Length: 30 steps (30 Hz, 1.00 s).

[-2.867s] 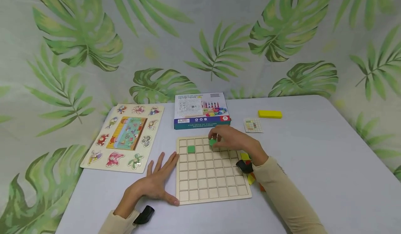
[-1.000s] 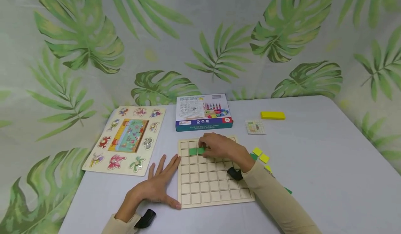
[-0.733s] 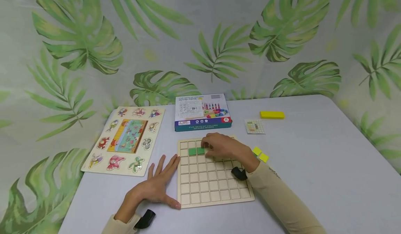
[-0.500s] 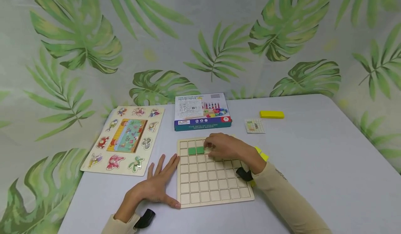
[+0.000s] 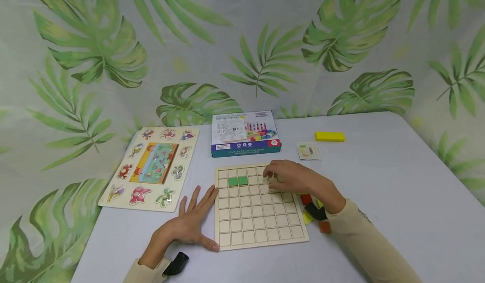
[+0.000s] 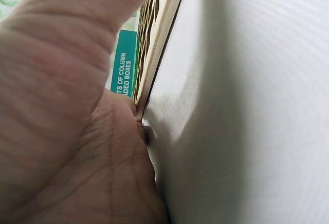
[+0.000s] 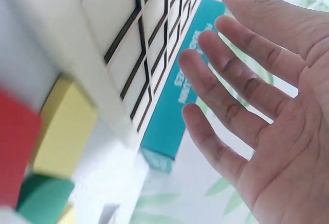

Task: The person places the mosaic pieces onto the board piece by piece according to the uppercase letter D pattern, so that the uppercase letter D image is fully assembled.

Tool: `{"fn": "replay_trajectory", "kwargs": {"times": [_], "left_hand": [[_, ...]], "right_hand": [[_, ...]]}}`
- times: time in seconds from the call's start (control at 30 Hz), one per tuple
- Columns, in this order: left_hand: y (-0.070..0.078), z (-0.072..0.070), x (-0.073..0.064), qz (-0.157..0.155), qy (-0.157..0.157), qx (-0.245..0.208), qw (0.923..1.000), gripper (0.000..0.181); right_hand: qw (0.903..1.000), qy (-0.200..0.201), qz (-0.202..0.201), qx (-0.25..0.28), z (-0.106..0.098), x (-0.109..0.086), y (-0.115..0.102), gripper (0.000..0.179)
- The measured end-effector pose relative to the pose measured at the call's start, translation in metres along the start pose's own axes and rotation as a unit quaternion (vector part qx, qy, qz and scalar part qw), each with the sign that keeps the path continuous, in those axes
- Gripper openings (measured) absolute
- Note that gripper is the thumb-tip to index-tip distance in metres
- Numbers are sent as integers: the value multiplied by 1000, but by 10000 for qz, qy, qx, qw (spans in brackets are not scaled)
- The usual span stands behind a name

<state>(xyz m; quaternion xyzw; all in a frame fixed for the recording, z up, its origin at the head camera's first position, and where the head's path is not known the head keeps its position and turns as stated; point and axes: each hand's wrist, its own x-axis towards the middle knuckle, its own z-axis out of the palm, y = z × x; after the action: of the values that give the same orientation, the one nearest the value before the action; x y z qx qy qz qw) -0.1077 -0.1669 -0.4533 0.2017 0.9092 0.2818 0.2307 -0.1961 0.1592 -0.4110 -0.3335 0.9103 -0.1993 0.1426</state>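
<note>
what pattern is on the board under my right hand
The board has a square grid, clearest in the head view.

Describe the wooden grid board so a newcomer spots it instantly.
On the white table, find the teal-edged box. Just nearer lies the wooden grid board, the left hand at its left edge. Unlike the picture puzzle, it is ruled into squares, with two green tiles.
</note>
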Motion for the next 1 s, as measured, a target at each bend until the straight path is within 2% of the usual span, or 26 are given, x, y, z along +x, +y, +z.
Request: {"fn": "replay_trajectory", "kwargs": {"times": [0.17,0.5,0.83,1.0], "left_hand": [[-1,1,0,-53,10,60,10000,147],[-1,2,1,-96,-3,16,10000,146],[0,0,3,-125,-40,94,9999,146],[-1,1,2,-167,-62,89,9998,147]], "right_hand": [[10000,59,-78,-4,-5,-12,3,23],[9994,281,169,103,-7,-28,24,23],[9993,226,279,132,-15,-34,43,22],[9983,186,520,209,-19,-37,54,21]]}}
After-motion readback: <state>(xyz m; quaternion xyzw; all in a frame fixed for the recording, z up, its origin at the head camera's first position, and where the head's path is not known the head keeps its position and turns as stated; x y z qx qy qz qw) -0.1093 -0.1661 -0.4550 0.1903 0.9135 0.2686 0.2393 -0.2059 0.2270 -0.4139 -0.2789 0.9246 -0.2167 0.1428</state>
